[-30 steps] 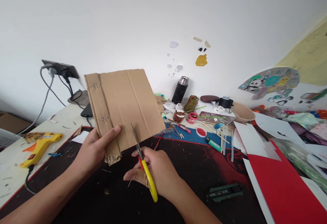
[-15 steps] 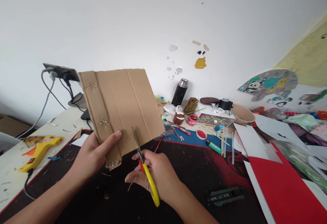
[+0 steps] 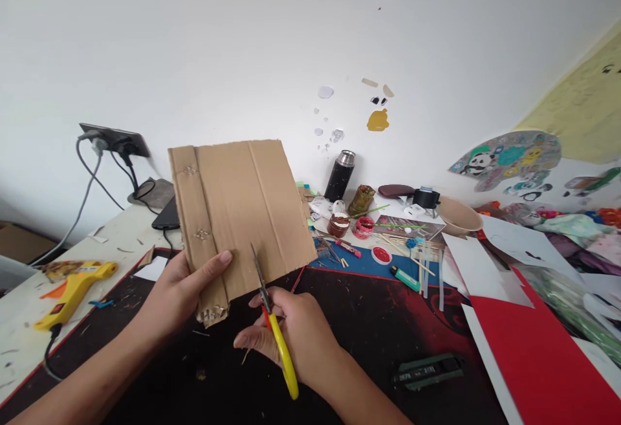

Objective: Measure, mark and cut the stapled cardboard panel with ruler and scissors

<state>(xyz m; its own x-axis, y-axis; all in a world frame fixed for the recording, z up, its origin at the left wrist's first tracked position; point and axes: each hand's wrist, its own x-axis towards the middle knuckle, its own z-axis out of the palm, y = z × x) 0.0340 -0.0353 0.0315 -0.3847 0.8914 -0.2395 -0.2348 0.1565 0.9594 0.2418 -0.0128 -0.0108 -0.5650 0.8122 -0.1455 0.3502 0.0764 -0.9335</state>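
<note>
A brown cardboard piece is held up over the dark mat, with a folded strip along its left side and creases running down it. My left hand grips its lower left corner, thumb on the near face and fingers hidden behind. In my right hand is a pair of scissors with yellow and red handles. Their blades point up and overlap the cardboard's lower edge in this view; whether they bite into it I cannot tell.
On the left lies a yellow hot glue gun. A green box cutter rests on the dark mat. Behind stand a black flask and open paint jars. Red paper lies at right, near a beige bowl.
The cardboard has turned a little, its top left corner shifting right and slightly down. The scissors stay at its lower edge, and both hands keep their grips.
</note>
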